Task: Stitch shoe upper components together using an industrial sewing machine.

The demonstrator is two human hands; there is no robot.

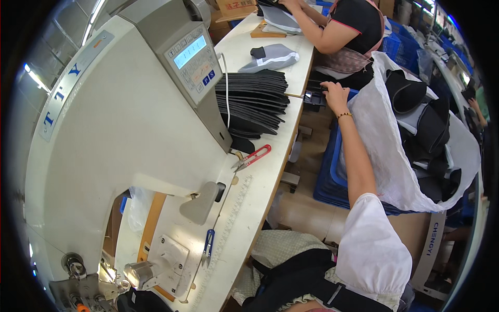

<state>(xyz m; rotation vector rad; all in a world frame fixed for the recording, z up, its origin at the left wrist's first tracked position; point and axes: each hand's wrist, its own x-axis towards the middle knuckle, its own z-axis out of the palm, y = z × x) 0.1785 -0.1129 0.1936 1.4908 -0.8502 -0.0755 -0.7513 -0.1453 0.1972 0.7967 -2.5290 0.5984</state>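
My right arm stretches far out past the table edge. At its end, my right hand (337, 98) has its fingers extended and apart, at a small dark box (314, 98) mounted under the table edge. The fingertips are at or just above this box; I cannot tell whether they touch it. Nothing shows in that hand. My left hand is out of sight. A large pale sewing machine (114, 114) with a lit control panel (189, 57) stands on the left. Behind its column lies a fanned stack of black padded pieces (254, 101).
Red-handled thread snips (253, 157) and blue-handled snips (208, 244) lie on the white table (244, 208). A grey-and-black sewn piece (270, 58) rests farther back. Right of my arm, a white sack (371, 135) of black pieces sits in blue crates (328, 171). A co-worker (343, 31) works beyond.
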